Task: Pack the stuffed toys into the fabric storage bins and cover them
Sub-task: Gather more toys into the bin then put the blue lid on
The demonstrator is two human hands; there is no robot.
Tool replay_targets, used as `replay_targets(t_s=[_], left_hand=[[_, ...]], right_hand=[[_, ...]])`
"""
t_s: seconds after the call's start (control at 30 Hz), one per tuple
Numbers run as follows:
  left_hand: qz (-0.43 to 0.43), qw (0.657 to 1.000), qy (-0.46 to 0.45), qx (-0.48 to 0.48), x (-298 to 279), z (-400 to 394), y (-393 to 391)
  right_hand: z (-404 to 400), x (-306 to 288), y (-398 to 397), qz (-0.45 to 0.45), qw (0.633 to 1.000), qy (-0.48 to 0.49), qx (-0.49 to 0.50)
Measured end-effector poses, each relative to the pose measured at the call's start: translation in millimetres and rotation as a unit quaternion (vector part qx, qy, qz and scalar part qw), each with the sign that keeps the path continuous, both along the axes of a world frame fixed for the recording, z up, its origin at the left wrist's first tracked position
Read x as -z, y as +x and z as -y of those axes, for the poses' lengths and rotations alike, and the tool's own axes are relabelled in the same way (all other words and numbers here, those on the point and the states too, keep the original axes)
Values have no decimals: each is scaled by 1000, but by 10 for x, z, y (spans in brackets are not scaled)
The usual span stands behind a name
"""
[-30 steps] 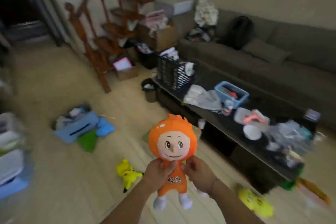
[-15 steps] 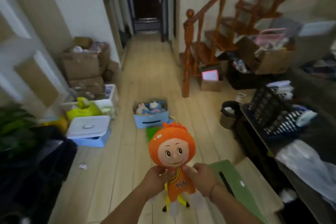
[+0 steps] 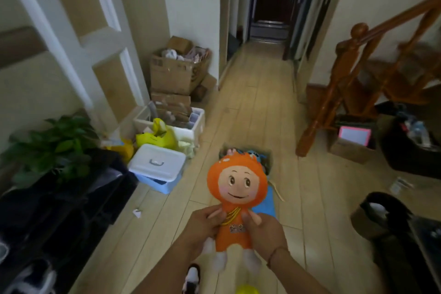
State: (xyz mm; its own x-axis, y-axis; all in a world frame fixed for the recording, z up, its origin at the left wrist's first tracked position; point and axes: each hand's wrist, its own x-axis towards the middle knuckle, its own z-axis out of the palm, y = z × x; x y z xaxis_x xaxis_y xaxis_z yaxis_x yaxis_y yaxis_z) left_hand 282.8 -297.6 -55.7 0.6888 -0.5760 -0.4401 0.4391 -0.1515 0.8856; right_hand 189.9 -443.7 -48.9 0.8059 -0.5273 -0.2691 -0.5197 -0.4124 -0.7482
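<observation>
Doll [image 3: 235,198] first: I am holding an orange stuffed doll upright in front of me, its smiling face turned toward me, at about six o'clock in my view. My left hand [image 3: 202,227] and right hand [image 3: 267,231] are both clamped on its torso just under the big round head, thumbs pressing on the chest either side of the yellow cord at its neck. Gripping it there, I judge, is keeping the heavy head from flopping while I am carrying it. Both forearms are reaching forward and converging, wrists close together, the doll's white feet dangling below my hands.

Beyond the doll, toward twelve o'clock, a fabric storage bin [image 3: 267,157] is sitting on the wooden floor [image 3: 257,107], mostly hidden behind the doll's head; other soft toys seem to be lying inside it, though I cannot tell which. A flat blue piece [image 3: 268,203] is lying on the floor just this side of it, possibly its cover. At ten o'clock a white-lidded plastic box [image 3: 157,167] is resting beside a yellow bag [image 3: 157,137], with cardboard boxes [image 3: 176,71] stacked against the wall. I judge I am bringing this doll to the bin to drop it in.
</observation>
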Motion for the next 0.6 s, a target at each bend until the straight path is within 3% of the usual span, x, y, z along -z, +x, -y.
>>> replay_targets(t_s=[0.13,0.27,0.47,0.6], left_hand=[[-4,998,50,27,266,183,1018],[-10,998,60,35,276,482,1762],[-76,992,42,97,369,1075,2612],[-127,982,59,128,475,1475,2871]], right_hand=[[236,118,928,-10,1000,16,-25],[318,184,1646,-5,998,58,26],[865,395,2109,-75,987,121,78],[1299,469,2322,-71,975,158,139]])
